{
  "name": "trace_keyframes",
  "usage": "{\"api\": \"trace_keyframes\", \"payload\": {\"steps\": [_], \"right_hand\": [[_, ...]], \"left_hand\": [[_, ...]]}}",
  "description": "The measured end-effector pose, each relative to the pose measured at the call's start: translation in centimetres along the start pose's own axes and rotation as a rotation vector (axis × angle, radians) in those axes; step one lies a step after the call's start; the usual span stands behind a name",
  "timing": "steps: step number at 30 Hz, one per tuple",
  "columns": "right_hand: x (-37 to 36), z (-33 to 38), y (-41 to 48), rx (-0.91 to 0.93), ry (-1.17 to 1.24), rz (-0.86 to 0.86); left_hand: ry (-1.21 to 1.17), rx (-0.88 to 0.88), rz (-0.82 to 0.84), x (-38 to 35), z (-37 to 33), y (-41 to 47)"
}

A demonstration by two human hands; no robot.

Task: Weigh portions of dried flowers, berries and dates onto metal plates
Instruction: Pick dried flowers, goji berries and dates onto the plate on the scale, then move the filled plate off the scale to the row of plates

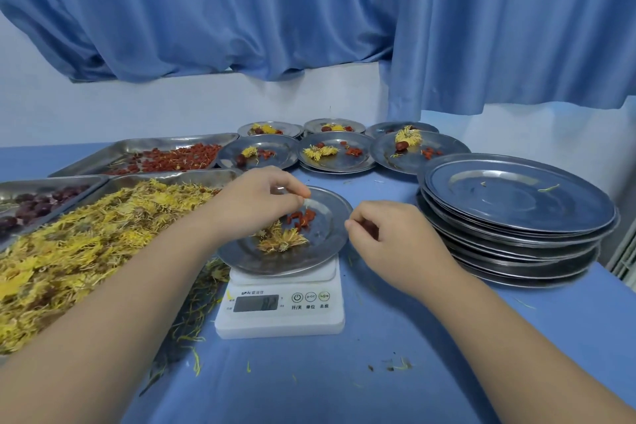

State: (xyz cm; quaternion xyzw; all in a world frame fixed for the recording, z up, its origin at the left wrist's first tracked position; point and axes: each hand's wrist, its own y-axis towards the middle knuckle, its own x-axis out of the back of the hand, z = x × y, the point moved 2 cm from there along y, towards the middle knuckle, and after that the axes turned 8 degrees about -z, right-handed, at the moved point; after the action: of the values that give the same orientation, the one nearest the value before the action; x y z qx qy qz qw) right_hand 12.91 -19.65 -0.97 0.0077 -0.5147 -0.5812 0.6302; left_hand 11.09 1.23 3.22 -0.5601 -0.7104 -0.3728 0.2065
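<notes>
Fingers [296, 190] of my left hand [261, 198] are pressed together at the tips just above the red berries [303, 218] on the metal plate [330, 241]; I cannot tell if a berry is between them. My right hand [385, 237] curls its fingers round a dark red date [369, 227] beside the plate rim. The plate, holding also a dried flower [284, 241], sits on the white scale [282, 318] on the table [344, 382]

A plate [330, 237] sits on the scale [309, 320], trays [179, 141] to its left, stacked plates [516, 196] right, filled plates [344, 161] behind
</notes>
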Motion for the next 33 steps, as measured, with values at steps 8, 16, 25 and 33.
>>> {"api": "trace_keyframes", "payload": {"steps": [8,16,25,33], "right_hand": [[-0.1,-0.2,0.0,-0.012,0.003,-0.009],[-1.2,-0.6,0.1,-0.183,0.054,-0.052],[-1.8,-0.7,-0.3,-0.653,0.372,0.161],[-1.9,0.1,-0.8,-0.811,0.757,0.283]], "left_hand": [[-0.081,0.000,-0.031,1.1,0.4,-1.0],[-0.458,0.188,-0.573,3.4,3.4,-3.6],[-0.672,0.406,-0.595,3.0,5.2,-4.2],[-0.725,0.420,-0.526,2.5,4.8,-4.7]]}}
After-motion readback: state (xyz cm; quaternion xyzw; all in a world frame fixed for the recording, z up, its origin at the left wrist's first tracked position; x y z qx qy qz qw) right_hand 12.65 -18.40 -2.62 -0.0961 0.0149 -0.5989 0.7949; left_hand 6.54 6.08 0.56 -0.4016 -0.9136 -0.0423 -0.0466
